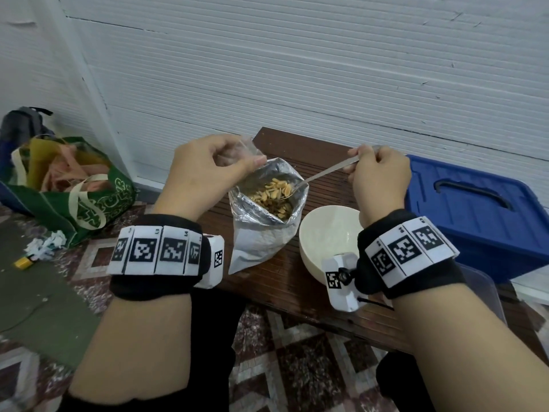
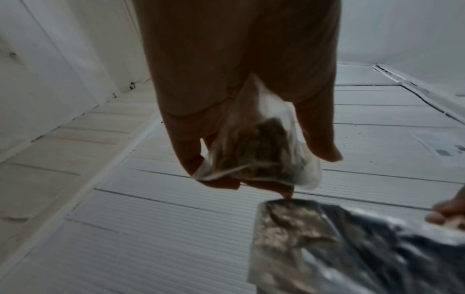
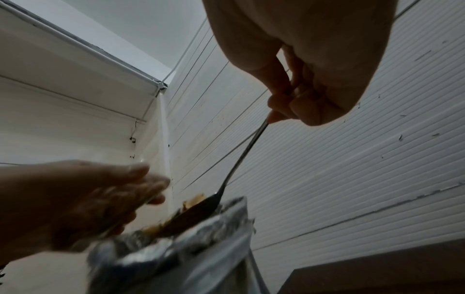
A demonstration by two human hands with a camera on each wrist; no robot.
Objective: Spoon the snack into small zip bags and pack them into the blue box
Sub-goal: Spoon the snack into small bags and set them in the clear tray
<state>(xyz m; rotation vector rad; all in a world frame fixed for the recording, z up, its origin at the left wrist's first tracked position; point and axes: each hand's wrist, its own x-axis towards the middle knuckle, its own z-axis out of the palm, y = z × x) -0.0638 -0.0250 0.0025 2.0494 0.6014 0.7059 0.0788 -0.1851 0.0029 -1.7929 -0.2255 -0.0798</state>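
A silver foil snack pouch [image 1: 264,227] stands open on the brown table [image 1: 297,281], with peanuts [image 1: 274,190] showing inside. My left hand [image 1: 205,171] pinches a small clear zip bag [image 1: 243,153] just above the pouch's left rim; in the left wrist view the zip bag [image 2: 261,151] holds some snack. My right hand [image 1: 377,173] grips the handle of a metal spoon [image 1: 323,172], whose bowl sits loaded in the pouch mouth. The spoon [image 3: 241,159] and pouch [image 3: 176,252] show in the right wrist view. The blue box [image 1: 475,215] stands lidded at the right.
A white bowl [image 1: 323,236] sits right of the pouch, under my right wrist. A clear plastic container edge [image 1: 481,289] shows at the lower right. A green tote bag [image 1: 74,185] and paper scraps [image 1: 44,245] lie on the floor at the left. A white ribbed wall runs behind the table.
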